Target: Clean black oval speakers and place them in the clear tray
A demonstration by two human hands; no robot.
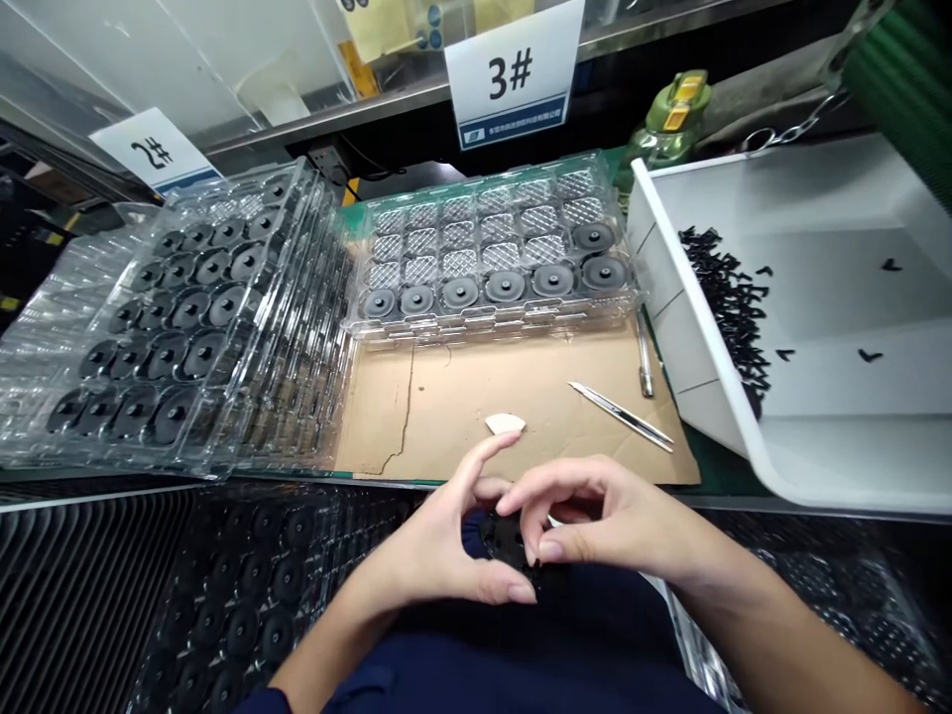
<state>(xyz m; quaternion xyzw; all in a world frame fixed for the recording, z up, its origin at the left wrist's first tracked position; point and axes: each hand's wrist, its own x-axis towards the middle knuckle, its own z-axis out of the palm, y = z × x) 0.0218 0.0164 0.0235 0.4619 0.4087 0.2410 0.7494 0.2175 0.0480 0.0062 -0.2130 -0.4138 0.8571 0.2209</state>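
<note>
Both my hands meet low in the middle, over my dark blue lap. My left hand [446,540] curls around a small black round part [504,540], thumb under it and forefinger raised. My right hand [602,521] pinches the same part from the right with bent fingers. Most of the part is hidden by my fingers. Just beyond my hands lies a brown cardboard sheet [461,397] with a small white piece [506,424] on it.
A clear blister tray [491,253] holds a front row of black round parts. Stacked full trays [185,307] sit at the left, more below. A white bin [803,327] of small black clips stands at the right. A thin metal tool [621,416] lies on the cardboard.
</note>
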